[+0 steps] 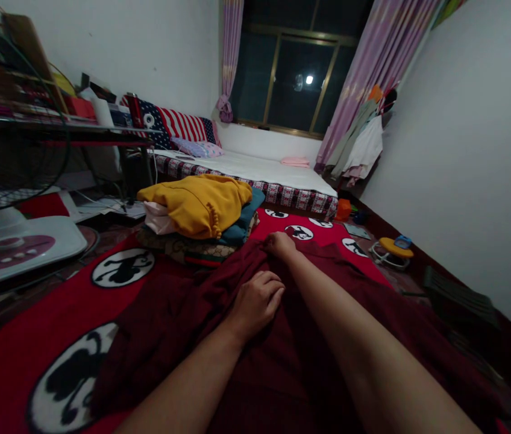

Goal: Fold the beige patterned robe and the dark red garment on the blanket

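A large dark red garment lies spread and wrinkled over a red blanket with white cartoon circles. At its far edge my right hand is closed, pinching the fabric. Nearer to me, my left hand rests on the same garment, its fingers bent together over a fold; the fingertips are partly hidden. Just beyond the hands, to the left, stands a stack of folded clothes with a yellow garment on top, a teal garment beneath it and a patterned brown one lower down.
A fan base and a cluttered table stand at the left. Behind is a low bed under a window. Along the right wall are a yellow-seated stool, a dark chair-like object and hanging clothes.
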Motion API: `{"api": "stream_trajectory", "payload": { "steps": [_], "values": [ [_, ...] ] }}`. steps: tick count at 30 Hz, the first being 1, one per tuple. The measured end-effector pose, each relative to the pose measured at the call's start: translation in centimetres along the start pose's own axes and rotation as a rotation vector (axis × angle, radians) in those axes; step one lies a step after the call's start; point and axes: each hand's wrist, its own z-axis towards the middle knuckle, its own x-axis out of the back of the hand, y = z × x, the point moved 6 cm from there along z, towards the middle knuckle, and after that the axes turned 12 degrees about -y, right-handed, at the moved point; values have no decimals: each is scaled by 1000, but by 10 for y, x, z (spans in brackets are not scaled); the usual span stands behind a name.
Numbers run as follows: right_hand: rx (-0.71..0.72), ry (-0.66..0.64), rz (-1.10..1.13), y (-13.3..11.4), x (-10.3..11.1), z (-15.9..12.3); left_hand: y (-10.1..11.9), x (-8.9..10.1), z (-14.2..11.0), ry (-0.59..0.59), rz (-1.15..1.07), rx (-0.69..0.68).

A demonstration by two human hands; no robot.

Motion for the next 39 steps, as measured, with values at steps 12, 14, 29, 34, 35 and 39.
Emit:
{"api": "stream_trajectory", "payload": {
  "steps": [12, 14, 29, 34, 35, 39],
  "values": [
    [-119, 96, -55, -11, 4, 2, -2, -1, 0, 20, 24, 30],
    [-94, 174, 63, -11, 3, 2, -6, 1, 0, 58, 48, 56],
    [36, 12, -91, 62, -16, -62, -38, -25, 0, -204, 349, 432],
    [-142, -118, -162, 90, -31, -60, -36, -26, -1, -227, 433, 416],
    [-174, -126, -157, 89, -31, -60, -36, -27, -1, -234, 443, 408],
    [-259, -178, -111, 75, -32, -76, -36, -26, -2, -267, 458, 378]
  ]
}}
